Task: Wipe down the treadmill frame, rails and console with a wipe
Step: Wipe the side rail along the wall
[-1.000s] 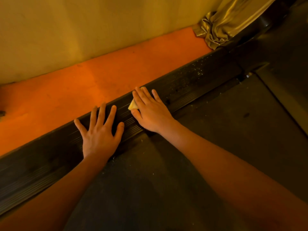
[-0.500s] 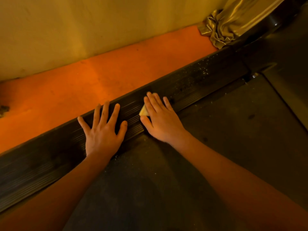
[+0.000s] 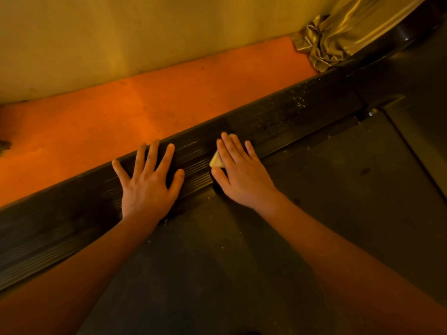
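Black ribbed plastic covers the side rail (image 3: pixel 278 126) of the treadmill, which runs diagonally between the orange floor (image 3: pixel 145 105) and the dark belt (image 3: pixel 338 189). The right hand (image 3: pixel 242 175) lies flat on this rail with straight fingers and presses a small pale wipe (image 3: pixel 216 162) under them. Only one corner of the wipe shows, between the index finger and the thumb. The left hand (image 3: pixel 147 182) rests just beside it, also flat on the rail, with its fingers spread and nothing in it. I judge that it serves as a support for the body. The two hands are near each other but apart, not touching.

The step in hand, as I judge it, is the wiping of this side rail. Further up the rail, towards the gold curtain (image 3: pixel 338 32), pale dust specks (image 3: pixel 297 102) lie on the ribs, so that part seems not yet cleaned. The next move calls for sliding the wipe along the ribs in that direction with even pressure, so that the dust comes out of the grooves and is not pushed onto the belt. The console is not in view, and I think it is left for later
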`<state>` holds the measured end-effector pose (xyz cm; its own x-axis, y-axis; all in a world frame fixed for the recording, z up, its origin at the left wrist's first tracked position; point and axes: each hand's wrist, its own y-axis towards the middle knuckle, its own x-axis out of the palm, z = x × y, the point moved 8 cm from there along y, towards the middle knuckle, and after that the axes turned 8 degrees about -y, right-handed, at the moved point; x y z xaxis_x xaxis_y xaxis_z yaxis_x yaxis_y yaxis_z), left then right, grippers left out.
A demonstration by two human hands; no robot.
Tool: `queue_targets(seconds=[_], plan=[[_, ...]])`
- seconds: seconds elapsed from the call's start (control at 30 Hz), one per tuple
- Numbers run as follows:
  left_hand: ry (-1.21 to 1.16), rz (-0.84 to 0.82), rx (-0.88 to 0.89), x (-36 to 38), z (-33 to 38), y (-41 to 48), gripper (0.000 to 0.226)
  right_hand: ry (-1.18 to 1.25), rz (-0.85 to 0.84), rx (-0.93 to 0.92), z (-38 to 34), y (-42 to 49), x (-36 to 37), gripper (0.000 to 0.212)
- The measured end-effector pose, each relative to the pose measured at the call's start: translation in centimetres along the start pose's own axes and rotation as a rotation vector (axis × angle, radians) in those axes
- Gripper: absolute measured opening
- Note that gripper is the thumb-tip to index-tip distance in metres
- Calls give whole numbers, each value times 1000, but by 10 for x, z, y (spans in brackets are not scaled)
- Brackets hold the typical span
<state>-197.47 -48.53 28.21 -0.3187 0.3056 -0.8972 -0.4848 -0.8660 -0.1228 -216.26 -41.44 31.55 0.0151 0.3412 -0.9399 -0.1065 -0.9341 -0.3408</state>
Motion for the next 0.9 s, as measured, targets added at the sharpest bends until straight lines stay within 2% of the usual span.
queue_targets(seconds=[0.17,0.33,0.43,0.6,0.73,0.9], plan=[[13,-1,0,0,2,-1,65,22,-10,64,-2,73,-21,70],[1,1,-8,-1,4,-2,65,86,14,18,-2,18,-6,68],[9,8,4,-2,3,-2,64,56,-43,10,2,-23,11,70],[8,-4,0,0,1,-1,65,29,17,-2,7,18,-3,67],[18,-18,-2,1,2,-2,69,51,-17,52,5,72,-20,67],[3,-15,7,0,3,0,69,89,22,-6,7,23,-8,66]])
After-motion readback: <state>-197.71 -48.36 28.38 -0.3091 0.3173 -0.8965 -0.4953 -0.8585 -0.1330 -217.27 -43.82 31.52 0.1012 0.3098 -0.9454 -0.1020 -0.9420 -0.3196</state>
